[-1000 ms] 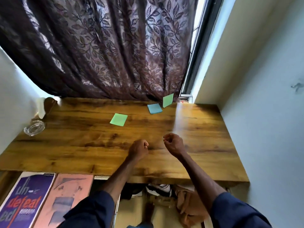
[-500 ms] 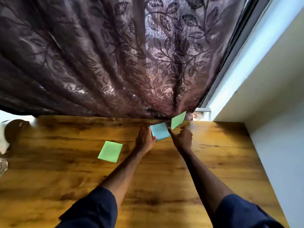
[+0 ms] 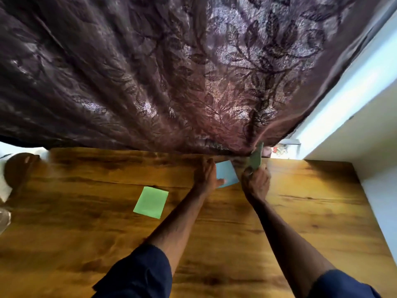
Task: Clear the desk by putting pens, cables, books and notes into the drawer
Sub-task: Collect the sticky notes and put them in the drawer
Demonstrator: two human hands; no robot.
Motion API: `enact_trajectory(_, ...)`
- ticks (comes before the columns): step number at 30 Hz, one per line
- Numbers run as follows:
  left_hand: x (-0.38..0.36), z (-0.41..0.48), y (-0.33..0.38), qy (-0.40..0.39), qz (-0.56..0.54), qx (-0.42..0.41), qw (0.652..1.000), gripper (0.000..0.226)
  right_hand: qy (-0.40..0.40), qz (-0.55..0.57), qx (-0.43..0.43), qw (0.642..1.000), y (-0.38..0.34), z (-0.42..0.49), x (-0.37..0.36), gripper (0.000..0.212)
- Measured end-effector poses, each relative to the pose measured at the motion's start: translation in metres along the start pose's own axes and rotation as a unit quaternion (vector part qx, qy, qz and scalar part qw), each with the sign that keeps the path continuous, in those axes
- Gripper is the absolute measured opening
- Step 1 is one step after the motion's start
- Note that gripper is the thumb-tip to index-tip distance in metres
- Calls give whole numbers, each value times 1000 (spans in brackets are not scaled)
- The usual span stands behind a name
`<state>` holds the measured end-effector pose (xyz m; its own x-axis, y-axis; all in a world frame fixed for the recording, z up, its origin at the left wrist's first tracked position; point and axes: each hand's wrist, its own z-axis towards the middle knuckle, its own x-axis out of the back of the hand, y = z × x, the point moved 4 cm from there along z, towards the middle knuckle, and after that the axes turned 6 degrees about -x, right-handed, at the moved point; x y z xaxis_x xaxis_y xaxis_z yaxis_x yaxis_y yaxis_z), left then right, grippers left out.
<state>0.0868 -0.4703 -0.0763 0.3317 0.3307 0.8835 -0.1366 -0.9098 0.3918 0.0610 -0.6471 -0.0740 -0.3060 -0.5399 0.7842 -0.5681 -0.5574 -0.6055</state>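
1. Head view: the step in hand looks like gathering the sticky notes at the far edge of the table (image 3: 86, 233), under the hem of the curtain (image 3: 171, 72).
2. The right grip (image 3: 256, 183) pinches the darker green note (image 3: 256, 158), which is lifted off the wood and nearly upright against the curtain.
3. The left grip (image 3: 206, 177) lies spread, fingers fairly straight beside the blue note (image 3: 227, 172), thumb pressing its near corner. That note is on the table.
4. Next, I judge, the blue note needs an edge raised and pinched. The light green note (image 3: 151, 202), apart to the left, comes after. The drawer is out of view.
5. Count: three notes, one blue and two green.
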Motion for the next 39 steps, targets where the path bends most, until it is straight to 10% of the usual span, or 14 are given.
enact_trajectory(11,-14,-11,7,-80,26,55,995,126,5,108,23,994,13,-34,30,19)
enact_trajectory(29,-38,-171,24,85,-331,129,931,41,17,167,13,986,79,-149,173,26)
enact_trajectory(39,-52,-353,40,111,-430,114,889,28,-50,281,41,957,149,-312,244,16)
